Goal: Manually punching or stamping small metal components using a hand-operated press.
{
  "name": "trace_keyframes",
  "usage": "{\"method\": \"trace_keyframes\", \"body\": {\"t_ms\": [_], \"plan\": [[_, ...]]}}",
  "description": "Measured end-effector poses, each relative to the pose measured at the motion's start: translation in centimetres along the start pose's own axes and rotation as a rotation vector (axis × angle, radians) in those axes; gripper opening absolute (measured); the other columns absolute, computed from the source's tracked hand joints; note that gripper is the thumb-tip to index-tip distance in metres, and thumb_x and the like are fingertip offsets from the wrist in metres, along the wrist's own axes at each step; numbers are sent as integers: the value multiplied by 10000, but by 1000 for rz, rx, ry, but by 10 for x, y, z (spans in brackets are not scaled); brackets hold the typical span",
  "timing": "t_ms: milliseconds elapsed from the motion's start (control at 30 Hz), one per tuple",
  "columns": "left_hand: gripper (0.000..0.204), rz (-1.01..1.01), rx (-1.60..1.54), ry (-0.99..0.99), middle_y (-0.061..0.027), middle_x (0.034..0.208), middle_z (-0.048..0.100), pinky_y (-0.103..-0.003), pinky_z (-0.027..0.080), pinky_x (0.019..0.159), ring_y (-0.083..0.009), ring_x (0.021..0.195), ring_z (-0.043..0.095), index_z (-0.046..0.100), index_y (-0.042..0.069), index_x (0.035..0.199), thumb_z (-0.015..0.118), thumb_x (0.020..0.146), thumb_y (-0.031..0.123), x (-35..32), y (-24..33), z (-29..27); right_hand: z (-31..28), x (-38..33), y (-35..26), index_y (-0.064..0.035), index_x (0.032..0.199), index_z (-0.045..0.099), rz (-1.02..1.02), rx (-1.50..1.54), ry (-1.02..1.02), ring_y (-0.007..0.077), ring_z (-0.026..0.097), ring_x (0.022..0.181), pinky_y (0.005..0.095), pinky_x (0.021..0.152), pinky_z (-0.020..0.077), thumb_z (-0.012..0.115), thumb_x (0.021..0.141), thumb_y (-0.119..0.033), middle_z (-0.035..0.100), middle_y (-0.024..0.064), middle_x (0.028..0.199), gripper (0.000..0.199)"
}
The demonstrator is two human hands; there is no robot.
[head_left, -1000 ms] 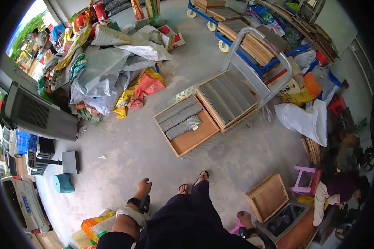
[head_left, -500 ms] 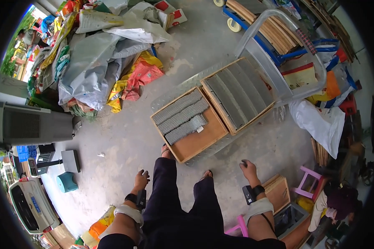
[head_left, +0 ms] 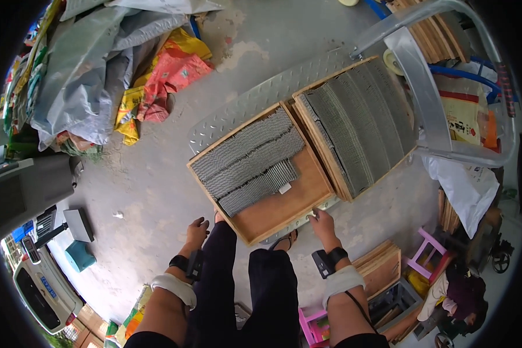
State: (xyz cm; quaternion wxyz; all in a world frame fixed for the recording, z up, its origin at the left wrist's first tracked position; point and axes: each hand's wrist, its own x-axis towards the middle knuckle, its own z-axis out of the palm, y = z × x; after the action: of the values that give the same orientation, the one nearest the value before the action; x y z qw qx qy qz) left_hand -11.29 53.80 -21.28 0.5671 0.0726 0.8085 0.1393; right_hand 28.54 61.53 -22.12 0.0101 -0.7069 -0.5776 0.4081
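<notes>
Reaching, it seems: left hand loose, empty; right hand, grip unclear; the wooden tray wants both sides held.

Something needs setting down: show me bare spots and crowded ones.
Bare: the floor between red bag, near tray and left hand; that tray's near side, beside its grey rows. Crowded: far tray, covered by rows; right of the right hand, stool and wooden crate.
</notes>
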Motion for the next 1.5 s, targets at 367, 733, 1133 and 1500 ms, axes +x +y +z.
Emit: {"method": "trace_keyframes", "body": {"t_ms": [367, 733, 1133, 1500], "plan": [[519, 140, 109, -131, -95, 1034, 545, -274, 452, 651, -195, 828, 572, 342, 29, 1293, 500, 801, 70, 87, -12, 47, 56, 141, -20, -5, 1056, 560, -83, 181, 309, 332, 550, 938, 386, 820, 437, 625, 720, -96, 594, 175, 975, 354], [538, 19, -36, 41, -143, 835, 618, -310, 479, 650, -229, 764, 607, 489, -58, 1130, 664, 657, 132, 101, -15, 65, 9, 133, -13, 30, 1122, 449, -236, -451, 416, 356, 443, 1081, 408, 943, 355, 520, 747, -17, 483, 210, 1150, 385], [572, 114, -43, -82, -107, 908, 601, -265, 517, 676, -198, 810, 609, 419, -43, 1153, 693, 655, 12, 96, -45, 77, -1, 158, -30, -21, 1155, 425, 76, -614, 121, 337, 603, 818, 410, 702, 498, 402, 847, -86, 584, 210, 939, 316], [476, 49, 178, 40, -139, 876, 611, -308, 483, 688, -236, 804, 607, 500, -47, 1053, 664, 632, 104, 75, -20, 83, 3, 158, -22, -15, 1161, 427, 95, -624, 92, 328, 604, 847, 401, 711, 500, 392, 850, -97, 589, 214, 934, 323]]}}
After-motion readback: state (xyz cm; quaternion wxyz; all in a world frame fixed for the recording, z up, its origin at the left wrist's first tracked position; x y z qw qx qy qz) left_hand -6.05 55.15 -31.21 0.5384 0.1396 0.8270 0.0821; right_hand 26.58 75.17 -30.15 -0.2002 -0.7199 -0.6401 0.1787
